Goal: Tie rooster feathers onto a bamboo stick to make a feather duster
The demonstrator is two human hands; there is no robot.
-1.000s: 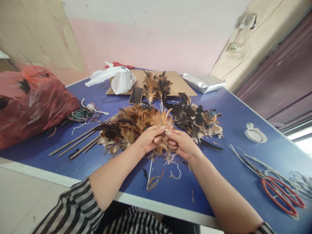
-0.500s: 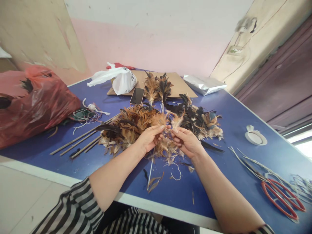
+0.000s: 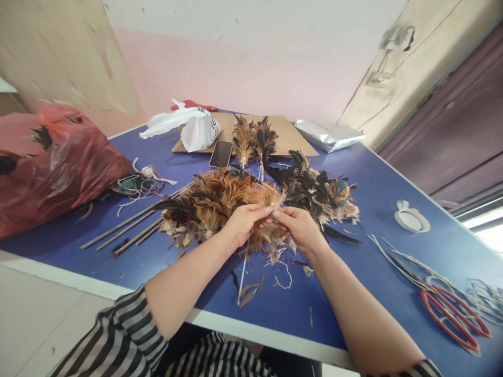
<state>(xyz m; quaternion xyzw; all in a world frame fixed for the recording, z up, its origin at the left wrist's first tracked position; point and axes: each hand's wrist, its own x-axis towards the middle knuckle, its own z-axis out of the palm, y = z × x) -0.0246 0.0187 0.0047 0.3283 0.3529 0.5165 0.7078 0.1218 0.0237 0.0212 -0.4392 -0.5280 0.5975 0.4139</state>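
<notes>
My left hand (image 3: 247,222) and my right hand (image 3: 297,226) meet at the fingertips over the middle of the table. Both pinch the base of a small bunch of light brown feathers (image 3: 271,195), whose tips point up and away from me. Behind and left of my left hand lies a heap of brown feathers (image 3: 220,191). Past my right hand is a pile of black feathers (image 3: 314,191). More loose fluffy feathers (image 3: 271,242) lie beneath my hands, beside a thin white stick (image 3: 242,275) and a bit of white string (image 3: 288,277).
Red-handled scissors (image 3: 451,314) lie at right among white cords, near a white tape roll (image 3: 412,219). Several thin sticks (image 3: 121,230) and a red plastic bag (image 3: 58,173) are at left. A phone (image 3: 220,154), cardboard (image 3: 293,137) and two feather bundles (image 3: 244,141) sit behind.
My hands have come together. The feathers that each hand held apart now form one bunch between my fingertips.
</notes>
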